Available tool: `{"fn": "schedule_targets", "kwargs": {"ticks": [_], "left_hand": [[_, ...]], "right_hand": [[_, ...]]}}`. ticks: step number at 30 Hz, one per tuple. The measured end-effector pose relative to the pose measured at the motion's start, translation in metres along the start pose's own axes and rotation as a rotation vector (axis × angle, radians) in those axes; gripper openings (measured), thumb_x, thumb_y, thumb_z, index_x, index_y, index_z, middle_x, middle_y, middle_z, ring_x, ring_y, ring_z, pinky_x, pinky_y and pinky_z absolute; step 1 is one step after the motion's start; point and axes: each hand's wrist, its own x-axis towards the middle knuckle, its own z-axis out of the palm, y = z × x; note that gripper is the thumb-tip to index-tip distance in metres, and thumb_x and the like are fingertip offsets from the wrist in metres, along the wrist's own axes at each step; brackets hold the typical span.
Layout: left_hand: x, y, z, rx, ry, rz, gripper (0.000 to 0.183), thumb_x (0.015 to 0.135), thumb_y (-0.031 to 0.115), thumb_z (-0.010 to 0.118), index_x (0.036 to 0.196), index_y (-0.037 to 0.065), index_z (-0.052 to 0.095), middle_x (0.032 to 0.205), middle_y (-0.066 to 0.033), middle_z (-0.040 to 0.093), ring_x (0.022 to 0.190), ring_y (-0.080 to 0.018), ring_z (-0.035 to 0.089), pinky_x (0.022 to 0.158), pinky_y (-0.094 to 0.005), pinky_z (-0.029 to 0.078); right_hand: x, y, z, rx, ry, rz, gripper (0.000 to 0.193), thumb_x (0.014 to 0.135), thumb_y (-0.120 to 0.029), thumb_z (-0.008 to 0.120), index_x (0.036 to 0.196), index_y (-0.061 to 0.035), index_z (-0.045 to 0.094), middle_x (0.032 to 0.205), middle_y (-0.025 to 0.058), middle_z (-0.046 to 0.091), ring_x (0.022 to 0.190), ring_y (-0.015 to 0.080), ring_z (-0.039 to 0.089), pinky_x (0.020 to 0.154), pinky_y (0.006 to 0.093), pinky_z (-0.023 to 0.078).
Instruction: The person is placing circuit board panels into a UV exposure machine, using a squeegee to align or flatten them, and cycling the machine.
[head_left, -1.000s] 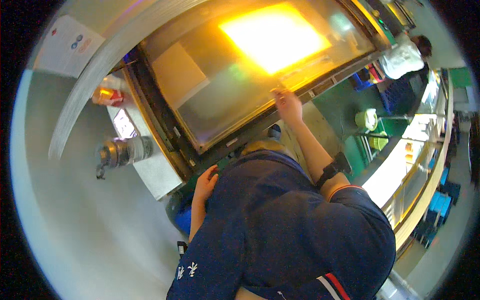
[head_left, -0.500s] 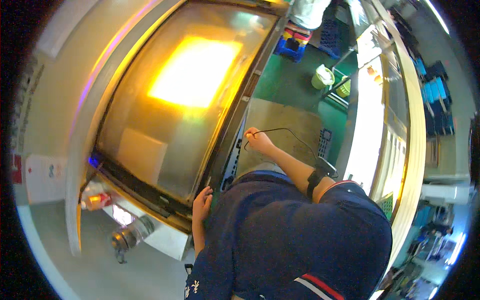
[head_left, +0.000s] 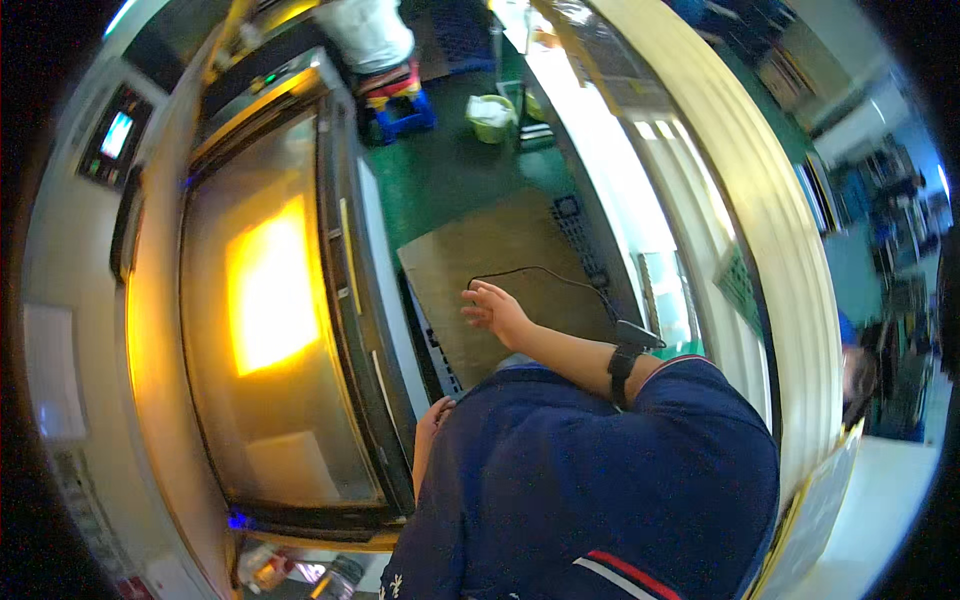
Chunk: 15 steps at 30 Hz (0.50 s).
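My right hand (head_left: 497, 312) is raised in front of my waist, over a brown board on the floor. Its fingers are spread apart and slightly bent. A thin black cable (head_left: 540, 268) arcs from a small dark device (head_left: 640, 336) at my right arm, near a black strap (head_left: 624, 370), to the fingertips of this hand; no grip on it shows. Low beside my waist is my left hand (head_left: 431, 418), partly hidden by my shirt, with its visible fingers loosely extended. It is close to the dark frame of a lit glass-topped machine (head_left: 290, 420) and seems to hold nothing.
The machine glows yellow on my left, with a control panel (head_left: 115, 135) beyond it. Ahead, a person in a white top (head_left: 368, 35) is beside a blue stool (head_left: 405, 115). Green baskets (head_left: 490, 128) stand farther right, near a long bright table (head_left: 600, 130).
My view has turned right, so the machine now lies farther left. My right hand's fingers have gone from bunched to spread. My left hand stays low by my waist.
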Motion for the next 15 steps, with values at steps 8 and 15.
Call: {"fn": "schedule_targets", "kwargs": {"ticks": [8,15], "left_hand": [[0.088,-0.017,0.025,0.266,-0.319,0.118,0.042,0.097,0.02,0.056,0.134,0.002,0.052,0.123,-0.0137,0.064,0.111,-0.0248,0.063,0.091,-0.0334,0.05],[0.067,0.088,0.063,0.439,-0.195,0.135,0.049,0.091,0.025,0.056,0.133,0.001,0.052,0.128,-0.0168,0.061,0.117,-0.0299,0.059,0.099,-0.0375,0.046]], "right_hand": [[-0.039,-0.041,-0.105,0.104,-0.412,0.294,0.064,0.099,-0.06,0.035,0.137,-0.0106,0.051,0.13,0.0071,0.06,0.106,0.0232,0.061,0.093,0.0389,0.044],[-0.054,-0.051,-0.087,-0.138,-0.141,0.277,0.048,0.102,-0.047,0.04,0.131,-0.0116,0.056,0.123,0.0091,0.063,0.099,0.0219,0.062,0.086,0.0361,0.048]]}}
